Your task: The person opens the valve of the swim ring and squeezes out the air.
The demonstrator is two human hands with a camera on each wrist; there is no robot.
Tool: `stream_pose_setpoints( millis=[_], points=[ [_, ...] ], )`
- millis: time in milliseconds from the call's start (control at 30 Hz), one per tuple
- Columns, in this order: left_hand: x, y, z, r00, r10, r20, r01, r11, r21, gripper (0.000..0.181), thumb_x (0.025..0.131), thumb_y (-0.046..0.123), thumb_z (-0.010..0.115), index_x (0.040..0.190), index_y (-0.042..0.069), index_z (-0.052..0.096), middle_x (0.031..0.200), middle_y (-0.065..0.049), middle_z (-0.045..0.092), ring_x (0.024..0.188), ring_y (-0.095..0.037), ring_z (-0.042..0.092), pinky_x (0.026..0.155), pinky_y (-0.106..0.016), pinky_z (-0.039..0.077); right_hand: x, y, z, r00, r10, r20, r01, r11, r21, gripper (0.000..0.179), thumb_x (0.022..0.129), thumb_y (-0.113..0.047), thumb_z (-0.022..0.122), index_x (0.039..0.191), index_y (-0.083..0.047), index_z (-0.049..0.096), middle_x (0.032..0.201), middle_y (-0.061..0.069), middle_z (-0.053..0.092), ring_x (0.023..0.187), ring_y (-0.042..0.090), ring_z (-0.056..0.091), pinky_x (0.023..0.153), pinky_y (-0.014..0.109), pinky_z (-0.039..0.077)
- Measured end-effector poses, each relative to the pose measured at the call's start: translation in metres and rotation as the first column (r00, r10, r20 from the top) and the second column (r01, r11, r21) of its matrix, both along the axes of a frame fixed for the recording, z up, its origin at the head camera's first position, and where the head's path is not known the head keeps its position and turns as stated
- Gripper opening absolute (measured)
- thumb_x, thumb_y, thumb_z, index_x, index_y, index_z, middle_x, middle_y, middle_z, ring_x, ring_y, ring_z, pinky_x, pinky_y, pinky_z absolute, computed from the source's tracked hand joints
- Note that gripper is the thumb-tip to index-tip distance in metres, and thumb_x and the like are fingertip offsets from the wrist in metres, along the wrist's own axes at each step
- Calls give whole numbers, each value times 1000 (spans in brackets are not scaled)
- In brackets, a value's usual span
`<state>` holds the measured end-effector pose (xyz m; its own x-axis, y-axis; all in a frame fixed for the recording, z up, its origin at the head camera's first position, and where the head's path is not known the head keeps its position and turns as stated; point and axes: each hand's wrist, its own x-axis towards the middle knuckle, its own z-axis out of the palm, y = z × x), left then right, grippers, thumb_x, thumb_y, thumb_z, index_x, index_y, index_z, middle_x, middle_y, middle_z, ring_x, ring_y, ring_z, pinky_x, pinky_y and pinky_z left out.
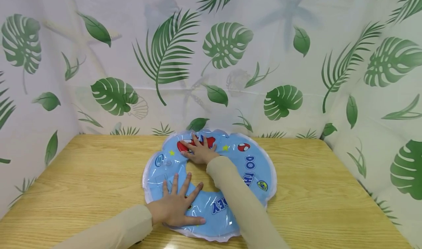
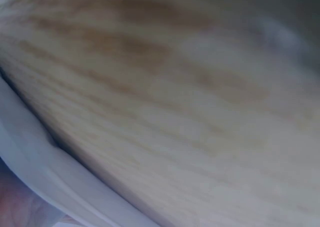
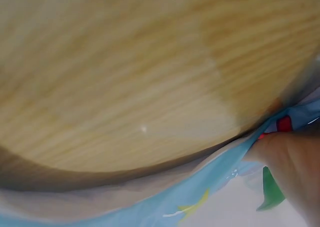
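A blue inflatable swim ring (image 1: pixel 260 157) with a pale wavy edge, printed letters, stars and red cartoon figures lies flat on the wooden table. My left hand (image 1: pixel 174 207) is spread over its near left part, fingers straight and thumb pointing right. Across the ring's hole reaches my right arm, and the right hand (image 1: pixel 200 152) rests with spread fingers on the red figure at the far side. In the right wrist view, the ring's inner edge (image 3: pixel 215 164) runs beneath the hand (image 3: pixel 285 162). The left wrist view holds mostly blurred table and a pale ring edge (image 2: pixel 60 172).
The wood-grain table (image 1: pixel 313 205) extends on both sides of the ring. A white cloth (image 1: pixel 244 106) printed with green leaves hangs behind it and along the left and right sides. Through the ring's hole the table top shows.
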<state>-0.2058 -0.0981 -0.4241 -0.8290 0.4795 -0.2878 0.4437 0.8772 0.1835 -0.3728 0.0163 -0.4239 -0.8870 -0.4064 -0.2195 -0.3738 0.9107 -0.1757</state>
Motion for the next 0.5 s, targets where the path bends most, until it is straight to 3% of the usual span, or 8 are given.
stream_pose_setpoints(
  millis=[500],
  points=[
    [2, 1, 1, 1000, 6, -10, -6, 1000, -6, 96, 73, 83, 30, 148, 28, 6, 153, -17, -9, 133, -55, -9, 93, -77, 2, 1, -6, -3, 999, -33, 25, 31, 995, 92, 56, 88, -67, 25, 140, -52, 12, 156, 0, 0, 140, 40, -6, 101, 71, 7]
  ],
)
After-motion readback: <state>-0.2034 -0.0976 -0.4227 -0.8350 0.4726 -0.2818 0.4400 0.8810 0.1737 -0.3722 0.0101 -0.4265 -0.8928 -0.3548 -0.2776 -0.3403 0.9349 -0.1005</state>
